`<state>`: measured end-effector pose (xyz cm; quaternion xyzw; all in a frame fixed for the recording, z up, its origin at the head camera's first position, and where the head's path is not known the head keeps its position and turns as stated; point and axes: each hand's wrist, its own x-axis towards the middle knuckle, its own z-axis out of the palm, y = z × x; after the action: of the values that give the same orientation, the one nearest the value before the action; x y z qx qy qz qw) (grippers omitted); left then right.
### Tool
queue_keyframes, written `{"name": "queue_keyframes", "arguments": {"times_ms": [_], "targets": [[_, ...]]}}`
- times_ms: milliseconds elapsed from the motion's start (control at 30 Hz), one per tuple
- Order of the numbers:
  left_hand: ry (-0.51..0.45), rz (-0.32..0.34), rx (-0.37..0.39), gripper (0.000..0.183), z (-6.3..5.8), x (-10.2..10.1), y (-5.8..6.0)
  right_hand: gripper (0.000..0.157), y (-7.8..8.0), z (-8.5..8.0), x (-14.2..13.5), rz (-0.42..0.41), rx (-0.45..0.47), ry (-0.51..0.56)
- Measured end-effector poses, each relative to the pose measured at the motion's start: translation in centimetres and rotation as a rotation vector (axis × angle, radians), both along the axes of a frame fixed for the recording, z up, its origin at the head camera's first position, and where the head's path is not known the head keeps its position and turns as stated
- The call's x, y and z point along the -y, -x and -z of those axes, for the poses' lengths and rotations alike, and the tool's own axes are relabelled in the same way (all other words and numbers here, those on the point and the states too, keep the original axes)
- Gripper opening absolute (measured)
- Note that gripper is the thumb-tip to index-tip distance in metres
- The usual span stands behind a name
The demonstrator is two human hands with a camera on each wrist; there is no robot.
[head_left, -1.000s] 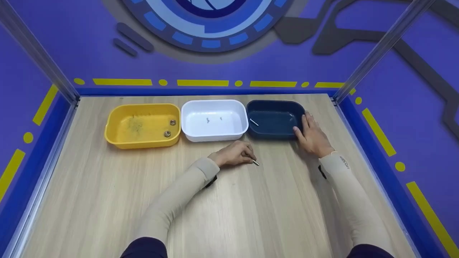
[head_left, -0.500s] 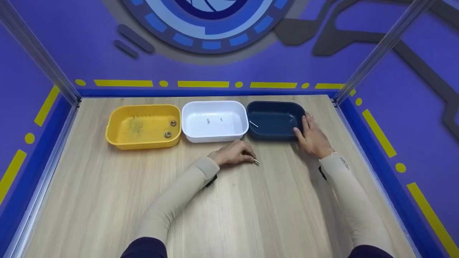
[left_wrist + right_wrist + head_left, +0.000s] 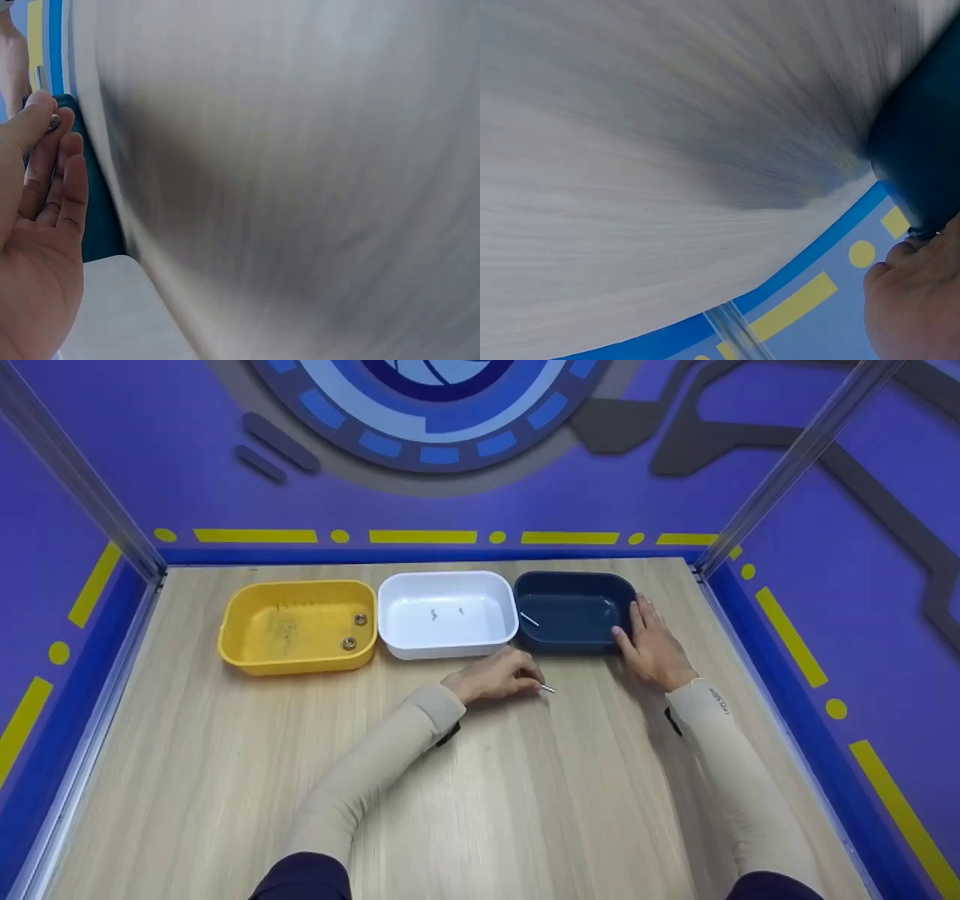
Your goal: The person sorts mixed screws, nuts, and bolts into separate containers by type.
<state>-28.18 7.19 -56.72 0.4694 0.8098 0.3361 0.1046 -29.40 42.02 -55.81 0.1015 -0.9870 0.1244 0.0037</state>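
Note:
My left hand point(image 3: 499, 673) pinches a small metal bolt point(image 3: 548, 689) between thumb and fingertips, just above the table in front of the gap between the white and dark bins. In the left wrist view, the bolt's round head point(image 3: 54, 122) shows by the thumb and its shank points away. My right hand point(image 3: 656, 649) rests against the right end of the dark blue bin point(image 3: 577, 643), with fairly straight fingers along the outer side and the thumb at the front rim. Another bolt point(image 3: 529, 619) lies inside that bin, near its left wall.
A white bin point(image 3: 448, 650) stands in the middle with two tiny pieces point(image 3: 433, 615) inside. At the left, a yellow bin point(image 3: 300, 666) contains two nuts point(image 3: 349, 643). The bins stand side by side on a wooden table point(image 3: 480, 810), enclosed by purple panels point(image 3: 450, 514).
My left hand has shifted slightly right and away from me, carrying the bolt, which now points more sideways. The right hand stays at the dark bin.

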Motion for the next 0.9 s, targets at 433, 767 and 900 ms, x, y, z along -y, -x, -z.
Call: {"name": "queue_keyframes", "arguments": {"times_ms": [433, 767, 900], "targets": [[-0.049, -0.051, -0.019, 0.018, -2.4, -1.1, 1.0, 0.085, 0.1, 0.1, -0.1, 0.004, 0.019, -0.008], [-0.042, -0.102, -0.012, 0.019, -4.3, -2.0, 1.9, 0.085, 0.2, 0.2, -0.1, 0.003, 0.002, -0.008], [-0.038, -0.123, 0.012, 0.020, -4.8, -2.4, 2.1, 0.085, 0.2, 0.2, -0.1, 0.004, -0.004, -0.003]]}}
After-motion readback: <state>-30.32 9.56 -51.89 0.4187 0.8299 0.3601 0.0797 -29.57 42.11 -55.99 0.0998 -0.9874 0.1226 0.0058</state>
